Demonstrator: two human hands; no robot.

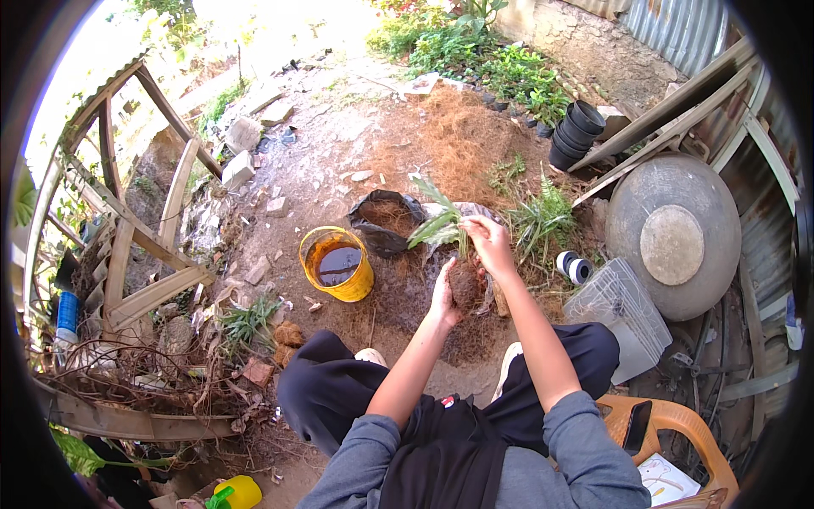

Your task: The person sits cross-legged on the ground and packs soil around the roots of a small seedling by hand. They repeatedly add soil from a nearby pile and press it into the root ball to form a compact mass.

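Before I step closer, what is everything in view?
Plant: one, green, brown root ball, centre
Bucket: one, yellow, left of plant
Bag: one, black, right of bucket
Loose fibre: uncounted, brown, ground beyond bag
Greenery: uncounted, green, top centre
Nested pots: several, black, upper right
Round vessel: one, grey, right
Wire basket: one, whitish, beside vessel
Chair: one, orange, lower right
Phone: one, black, at chair
Slatted frame: one, tan-brown, left
Container: one, yellow with green, bottom left
Shoes: two, pale, lower centre
Left hand: one, bare, around root ball
Right hand: one, bare, on plant
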